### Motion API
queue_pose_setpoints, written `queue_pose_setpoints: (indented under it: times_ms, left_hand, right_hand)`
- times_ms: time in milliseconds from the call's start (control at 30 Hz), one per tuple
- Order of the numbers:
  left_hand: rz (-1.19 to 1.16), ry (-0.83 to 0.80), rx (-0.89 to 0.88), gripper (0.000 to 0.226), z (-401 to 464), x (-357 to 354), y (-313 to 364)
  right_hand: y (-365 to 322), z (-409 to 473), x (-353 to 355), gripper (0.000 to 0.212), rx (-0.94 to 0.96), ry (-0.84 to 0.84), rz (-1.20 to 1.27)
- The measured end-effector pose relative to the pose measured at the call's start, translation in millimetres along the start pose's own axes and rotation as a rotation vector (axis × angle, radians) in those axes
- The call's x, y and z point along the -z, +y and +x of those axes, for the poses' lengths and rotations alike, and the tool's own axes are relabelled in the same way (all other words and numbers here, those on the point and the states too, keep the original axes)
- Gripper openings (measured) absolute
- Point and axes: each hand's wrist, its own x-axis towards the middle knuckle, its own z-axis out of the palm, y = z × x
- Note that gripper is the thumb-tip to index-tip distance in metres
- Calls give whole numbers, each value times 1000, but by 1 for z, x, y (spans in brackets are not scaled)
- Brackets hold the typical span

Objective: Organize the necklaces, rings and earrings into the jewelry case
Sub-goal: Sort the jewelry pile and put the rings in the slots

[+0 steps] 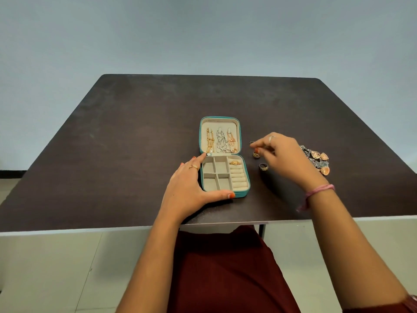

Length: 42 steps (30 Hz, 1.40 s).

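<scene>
A small teal jewelry case (244,193) lies open on the dark table. Three necklaces (221,142) hang in its lid. One gold ring (235,163) sits in the top ring roll; the square compartments hold nothing. My left hand (188,187) rests against the case's left side, thumb along its front edge. My right hand (283,154) hovers to the right of the case, fingertips right over a gold ring (256,154) on the table; whether they touch it is unclear. Another ring (263,167) lies just below, and a third small piece (251,143) shows by the fingertips.
A pile of earrings (318,160), gold and dark silver, lies on the table right of my right hand. The table's front edge (135,229) runs just in front of my lap. A plain wall stands behind the table.
</scene>
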Motion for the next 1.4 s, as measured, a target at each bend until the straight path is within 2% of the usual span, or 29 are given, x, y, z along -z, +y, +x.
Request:
queue_pose_setpoints:
  times_ms: [200,467,600,667,767,1100,1200,1400]
  left_hand:
    - [10,-12,0,123,1,0,0]
    - [14,-18,1,124,1,0,-1]
    - [23,-11,-10,122,1,0,0]
    - [25,-8,-19,120,1,0,1]
    - [16,5,-32,118,0,1,2]
    - [7,19,-68,114,-2,2,3]
    - [13,23,-67,114,-1,1,3]
    - [14,10,-47,118,-1,1,2]
  right_hand:
    - [26,-15,3,30,-86,-277,99]
    - [30,-20,-5,13,71,-104,-22]
    - [6,-22,4,14,147,22,145]
    - [-7,-17,7,15,140,-27,169]
    - [-17,-6,2,18,140,-146,82]
    - [-27,1,-14,23,169,-226,-55]
    - [-25,-4,-20,24,150,-165,-29]
    - [-21,-17,-35,17,187,51,-143]
